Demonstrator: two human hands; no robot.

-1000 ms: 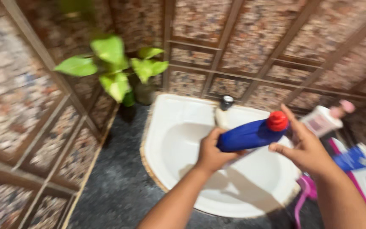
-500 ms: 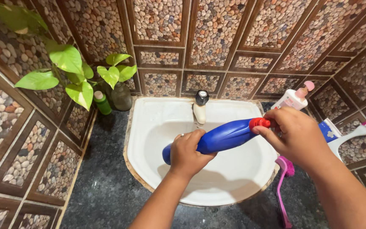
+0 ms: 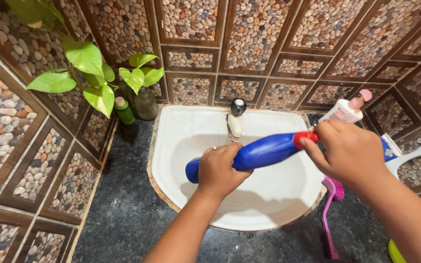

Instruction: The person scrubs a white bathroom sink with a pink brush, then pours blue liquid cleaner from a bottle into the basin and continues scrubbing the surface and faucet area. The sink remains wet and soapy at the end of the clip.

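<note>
Head view: both hands hold a blue bottle (image 3: 261, 152) lying nearly level over the white sink (image 3: 181, 146).

Left hand (image 3: 218, 170) has its fingers wrapped tight around the bottle's body; right hand (image 3: 349, 153) pinches the red cap (image 3: 304, 138) at three o'clock. At one o'clock stands a white bottle with a pink top (image 3: 348, 109); at ten o'clock a small green bottle (image 3: 124, 111) beside the leafy plant (image 3: 91, 73); at five o'clock a pink brush (image 3: 330, 214) lies on the dark counter (image 3: 123, 219).
</note>
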